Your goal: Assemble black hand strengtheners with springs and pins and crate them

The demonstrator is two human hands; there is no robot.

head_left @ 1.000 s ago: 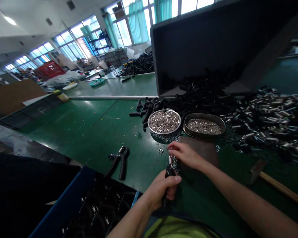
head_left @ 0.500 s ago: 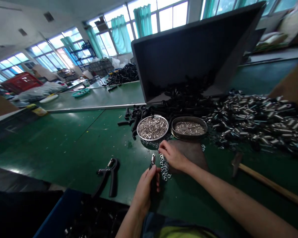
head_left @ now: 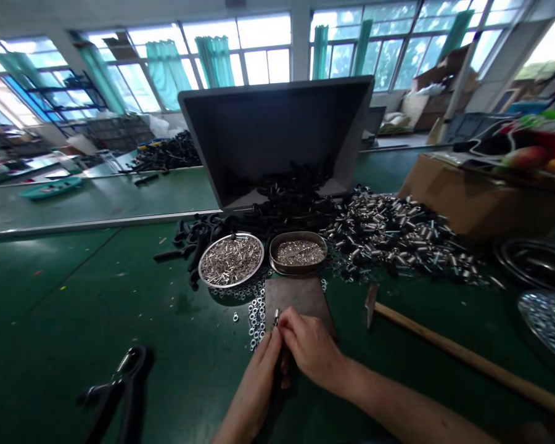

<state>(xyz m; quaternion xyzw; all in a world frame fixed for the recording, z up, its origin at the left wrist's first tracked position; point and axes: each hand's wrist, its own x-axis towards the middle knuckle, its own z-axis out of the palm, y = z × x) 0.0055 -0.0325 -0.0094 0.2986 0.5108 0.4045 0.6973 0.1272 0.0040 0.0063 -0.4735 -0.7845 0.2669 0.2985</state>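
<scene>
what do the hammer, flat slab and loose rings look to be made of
Hammer handle: likely wood, tan, seemingly unpainted; head: probably metal, dull grey. Flat slab: matte brownish-grey, perhaps steel, but uncertain. Loose rings: seemingly metal, from their silvery shine.

There are no words, brand names, labels, numbers or signs that I can read here, not on any big or little thing.

Slab [head_left: 300, 296] on bench [head_left: 189, 345]; above slab's left part, held piece [head_left: 276, 315]. Left of slab: nuts [head_left: 258, 317], then, farther, sprung handles [head_left: 137, 388]. Right: hammer [head_left: 444, 343]. Behind: tin [head_left: 300, 269], then crate [head_left: 277, 123]. Behind-left: dish [head_left: 226, 285].
</scene>
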